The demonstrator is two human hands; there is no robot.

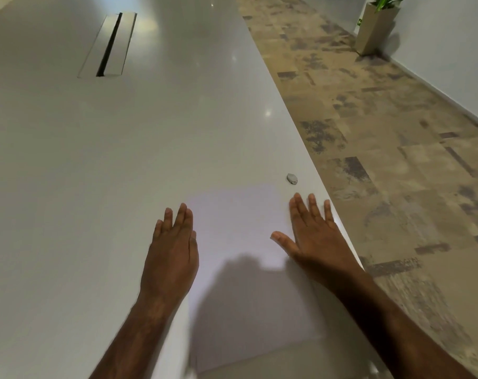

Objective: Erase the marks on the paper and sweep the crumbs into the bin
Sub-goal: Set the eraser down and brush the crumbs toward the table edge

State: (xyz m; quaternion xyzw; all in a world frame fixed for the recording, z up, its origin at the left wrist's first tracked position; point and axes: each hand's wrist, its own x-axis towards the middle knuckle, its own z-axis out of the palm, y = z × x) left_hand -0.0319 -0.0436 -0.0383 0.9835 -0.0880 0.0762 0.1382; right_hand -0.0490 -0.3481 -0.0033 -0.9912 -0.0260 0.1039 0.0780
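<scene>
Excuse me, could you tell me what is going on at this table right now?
A person stands at a long white table with a sheet of paper in front of them. The left hand and right hand lie flat, fingers straight, on either side of the sheet. A small grey eraser sits untouched just beyond the right hand. No marks show on the paper, and no bin is in view.

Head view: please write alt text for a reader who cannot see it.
Two open hands, left hand and right hand, lie flat at either side of a white paper on a pale table. A small grey eraser sits just beyond the right hand, near the table's edge.
</scene>
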